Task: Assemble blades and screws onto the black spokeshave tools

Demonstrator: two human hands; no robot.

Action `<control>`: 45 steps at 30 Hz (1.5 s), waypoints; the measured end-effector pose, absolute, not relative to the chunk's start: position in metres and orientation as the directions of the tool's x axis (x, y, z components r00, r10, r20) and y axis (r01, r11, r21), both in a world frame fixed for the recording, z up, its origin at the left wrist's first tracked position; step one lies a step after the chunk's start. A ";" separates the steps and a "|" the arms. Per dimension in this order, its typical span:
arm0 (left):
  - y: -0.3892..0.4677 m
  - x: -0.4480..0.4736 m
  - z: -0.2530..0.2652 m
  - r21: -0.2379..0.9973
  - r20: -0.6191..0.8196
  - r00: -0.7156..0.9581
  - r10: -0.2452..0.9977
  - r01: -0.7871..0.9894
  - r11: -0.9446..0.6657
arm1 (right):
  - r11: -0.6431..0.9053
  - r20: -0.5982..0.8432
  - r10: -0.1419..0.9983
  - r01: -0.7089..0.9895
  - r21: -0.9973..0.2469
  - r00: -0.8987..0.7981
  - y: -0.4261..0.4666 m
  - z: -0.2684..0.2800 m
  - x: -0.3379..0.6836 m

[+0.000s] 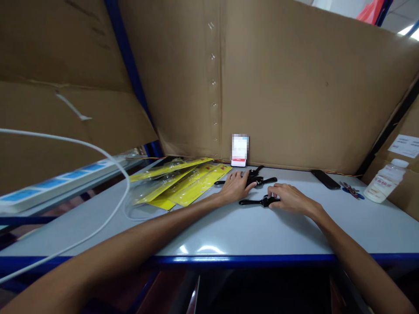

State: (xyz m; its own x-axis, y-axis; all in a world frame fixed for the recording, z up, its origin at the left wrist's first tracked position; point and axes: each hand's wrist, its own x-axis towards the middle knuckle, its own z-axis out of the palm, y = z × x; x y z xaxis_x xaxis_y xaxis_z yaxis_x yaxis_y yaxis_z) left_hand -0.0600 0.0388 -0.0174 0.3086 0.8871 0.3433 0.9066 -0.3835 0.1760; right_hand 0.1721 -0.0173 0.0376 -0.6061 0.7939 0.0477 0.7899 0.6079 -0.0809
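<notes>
A black spokeshave lies nearest to me on the grey tabletop, its left handle pointing left. My right hand is closed on its right end, with thumb and fingers bent at the middle body. Beyond it, a second black spokeshave lies crosswise, and another black tool that looks like the same kind overlaps it behind. My left hand rests palm down over the left part of these, fingers stretched and apart. It covers part of the black handles.
Yellow-carded clear blister packs are piled at left. A lit phone leans on the cardboard wall. At right are a dark flat object, small metal pieces and a white bottle. A white cable hangs near a power strip.
</notes>
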 end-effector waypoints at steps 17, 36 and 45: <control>0.022 -0.016 -0.024 0.272 0.285 0.582 0.761 0.712 -0.647 | 0.637 0.086 0.756 0.699 -0.325 -0.649 0.033 0.022 0.226; 0.036 0.031 -0.026 0.276 0.396 0.674 0.623 0.560 -0.781 | 0.474 0.237 0.860 0.880 -0.038 -0.453 0.095 0.005 0.228; 0.050 0.044 -0.020 0.196 0.388 0.635 0.668 0.651 -0.733 | 0.353 0.317 0.905 0.917 -0.185 -0.285 0.091 0.004 0.240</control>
State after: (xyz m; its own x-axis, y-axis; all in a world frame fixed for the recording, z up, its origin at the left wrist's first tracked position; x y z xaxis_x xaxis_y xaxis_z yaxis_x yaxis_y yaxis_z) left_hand 0.0441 0.0503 -0.0199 0.6354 0.6678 0.3877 0.6510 -0.7333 0.1962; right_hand 0.2404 0.0912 0.0037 -0.2846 0.9049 0.3165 0.9172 0.3531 -0.1848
